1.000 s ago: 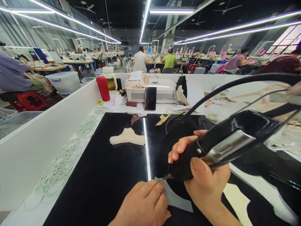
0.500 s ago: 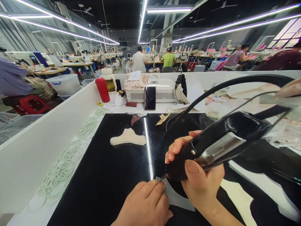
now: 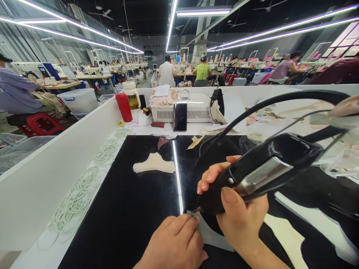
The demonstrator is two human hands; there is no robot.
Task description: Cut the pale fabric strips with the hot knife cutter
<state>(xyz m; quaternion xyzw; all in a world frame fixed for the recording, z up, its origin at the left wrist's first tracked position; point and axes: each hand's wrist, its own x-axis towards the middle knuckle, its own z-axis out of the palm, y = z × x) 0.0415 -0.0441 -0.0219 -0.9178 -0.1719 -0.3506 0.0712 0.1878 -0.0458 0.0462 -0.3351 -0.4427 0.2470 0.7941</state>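
Observation:
My right hand [image 3: 245, 220] is wrapped round a black corded hand tool [image 3: 280, 153] with a silver metal lever on its side. The tool slants down to the left. Its tip is close to the fingertips of my left hand [image 3: 174, 239], partly hidden behind my fingers. My left hand is closed with its fingers curled on the edge of a grey fabric piece [image 3: 214, 237], which lies on the black tabletop [image 3: 120, 216]. Farther up the table sits a stack of cream fabric pieces [image 3: 153, 163].
Several pale green elastic loops [image 3: 75, 201] lie along the left strip. More cut pieces [image 3: 283, 233] are at right. A white metal box [image 3: 193, 108], a phone [image 3: 180, 116], a red cup [image 3: 123, 107] and a jug [image 3: 131, 93] stand at the back. The tool's cable [image 3: 269, 99] arches overhead right.
Both hands, the tool and the grey fabric piece keep nearly the same places. The whole view has shifted slightly to the right.

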